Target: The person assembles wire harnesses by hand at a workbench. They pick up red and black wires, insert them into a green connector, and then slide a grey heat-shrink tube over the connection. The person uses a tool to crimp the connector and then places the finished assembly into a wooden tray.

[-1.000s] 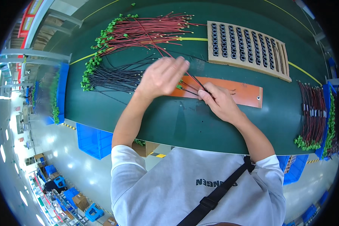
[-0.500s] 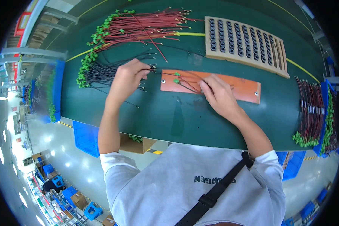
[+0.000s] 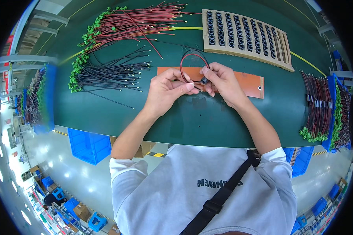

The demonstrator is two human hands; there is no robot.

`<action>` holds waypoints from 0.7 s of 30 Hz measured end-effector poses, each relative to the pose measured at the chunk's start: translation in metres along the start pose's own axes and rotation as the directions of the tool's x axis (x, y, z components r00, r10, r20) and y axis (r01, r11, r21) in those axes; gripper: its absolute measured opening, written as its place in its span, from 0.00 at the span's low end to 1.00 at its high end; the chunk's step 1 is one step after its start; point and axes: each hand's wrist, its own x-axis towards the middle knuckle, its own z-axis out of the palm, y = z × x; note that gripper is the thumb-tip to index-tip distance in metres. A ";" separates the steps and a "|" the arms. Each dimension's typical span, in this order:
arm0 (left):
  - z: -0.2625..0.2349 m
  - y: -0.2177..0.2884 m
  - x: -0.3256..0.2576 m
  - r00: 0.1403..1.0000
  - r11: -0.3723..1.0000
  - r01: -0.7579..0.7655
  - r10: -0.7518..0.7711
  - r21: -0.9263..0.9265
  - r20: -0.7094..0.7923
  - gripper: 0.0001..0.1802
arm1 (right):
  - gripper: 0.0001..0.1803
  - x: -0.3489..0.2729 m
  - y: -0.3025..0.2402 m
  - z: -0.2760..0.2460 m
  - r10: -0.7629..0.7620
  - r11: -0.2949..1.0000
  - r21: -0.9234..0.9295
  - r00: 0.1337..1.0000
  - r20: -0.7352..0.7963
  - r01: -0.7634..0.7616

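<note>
Both hands are close together over the orange board point(image 3: 247, 83) lying on the green table. Between them a red and a black wire point(image 3: 194, 55) bend up into a loop. My left hand point(image 3: 168, 89) pinches the wires on the left side of the loop, thumb against fingers. My right hand point(image 3: 225, 83) is closed around a small black ring point(image 3: 204, 80), apparently a ferrite core, at the loop's right foot. Fingers hide the wire ends and how they pass through the ring. Black wires point(image 3: 110, 74) with green connectors lie in a fanned pile to the left.
Red wires point(image 3: 141, 21) with green connectors lie at the far left. A wooden tray point(image 3: 239, 54) with rows of black rings stands at the far right. Bundled red and black wires point(image 3: 318, 102) lie by the right edge. Blue bins point(image 3: 89, 147) stand below the table's near edge.
My left hand has left the black wire pile and moved right to meet my right hand. A red-and-black wire loop and a black ring now show between them. The view has shifted slightly.
</note>
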 end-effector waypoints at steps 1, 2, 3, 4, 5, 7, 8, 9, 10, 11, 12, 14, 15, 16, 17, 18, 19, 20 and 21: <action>0.001 -0.001 0.001 1.000 1.000 -0.009 0.009 0.000 -0.007 0.08 | 0.15 0.001 0.001 -0.001 -0.001 1.000 -0.003 1.000 0.004 0.001; 0.002 -0.002 0.003 1.000 1.000 -0.019 0.019 0.001 -0.015 0.08 | 0.15 0.001 0.001 -0.001 0.004 1.000 -0.006 1.000 0.005 -0.004; 0.003 -0.003 0.004 0.999 1.000 -0.029 0.029 0.001 -0.022 0.07 | 0.15 0.001 0.002 -0.002 0.009 1.000 -0.010 1.000 0.006 -0.009; 0.003 -0.004 0.005 0.999 0.999 -0.039 0.039 0.003 -0.033 0.07 | 0.15 0.001 0.002 -0.003 0.014 1.000 -0.015 1.000 0.008 -0.014; 0.004 -0.004 0.006 0.998 0.999 -0.049 0.049 0.006 -0.044 0.07 | 0.15 0.001 0.002 -0.003 0.006 1.000 -0.009 1.000 0.008 -0.006; 0.006 -0.005 0.007 0.996 0.997 -0.074 0.074 0.004 -0.059 0.07 | 0.15 0.002 0.004 -0.003 -0.010 1.000 0.004 1.000 0.008 0.010; 0.007 -0.004 0.008 0.994 0.996 -0.090 0.089 0.000 -0.063 0.07 | 0.15 0.002 0.004 -0.003 -0.011 1.000 0.008 1.000 0.004 0.011; 0.008 -0.004 0.008 0.992 0.994 -0.105 0.104 -0.004 -0.067 0.07 | 0.15 0.002 0.004 -0.003 -0.011 1.000 0.012 1.000 0.001 0.011; 0.007 -0.005 0.008 0.990 0.992 -0.123 0.122 -0.004 -0.072 0.06 | 0.15 0.002 0.004 -0.003 -0.012 1.000 0.016 1.000 -0.001 0.012; 0.006 -0.008 0.009 0.987 0.990 -0.140 0.140 -0.004 -0.077 0.06 | 0.15 0.002 0.005 -0.004 -0.007 1.000 0.007 1.000 0.006 0.007; 0.005 -0.010 0.009 0.984 0.987 -0.158 0.157 -0.003 -0.082 0.06 | 0.15 0.002 0.006 -0.005 -0.002 1.000 -0.001 1.000 0.012 0.002; 0.004 -0.012 0.008 0.982 0.985 -0.170 0.170 0.004 -0.084 0.07 | 0.15 0.003 0.007 -0.006 -0.011 1.000 -0.001 1.000 0.017 0.011; 0.004 -0.012 0.007 0.981 0.984 -0.176 0.176 0.007 -0.084 0.07 | 0.15 0.004 0.008 -0.006 -0.025 1.000 0.009 1.000 0.017 0.024; 0.005 -0.014 0.006 0.978 0.980 -0.198 0.197 -0.008 -0.075 0.06 | 0.16 0.004 0.008 -0.006 -0.038 0.999 0.018 0.999 0.017 0.037; 0.007 -0.015 0.006 0.974 0.975 -0.221 0.219 -0.023 -0.065 0.06 | 0.16 0.003 0.007 -0.005 -0.034 0.999 0.020 0.999 0.006 0.034; 0.008 -0.016 0.004 0.969 0.969 -0.243 0.240 -0.039 -0.057 0.06 | 0.16 0.003 0.006 -0.004 -0.031 0.999 0.021 1.000 -0.004 0.031; 0.008 -0.017 0.003 0.967 0.967 -0.253 0.254 0.037 -0.035 0.06 | 0.16 0.003 0.005 -0.003 -0.029 0.999 0.024 0.999 -0.015 0.030; 0.006 -0.020 0.001 0.964 0.958 -0.263 0.266 0.112 -0.012 0.06 | 0.16 0.003 0.006 -0.004 -0.033 0.999 0.022 0.999 -0.007 0.033; 0.004 -0.022 0.000 0.961 0.943 -0.274 0.277 0.187 0.012 0.06 | 0.16 0.004 0.008 -0.005 -0.037 0.999 0.020 0.999 0.002 0.037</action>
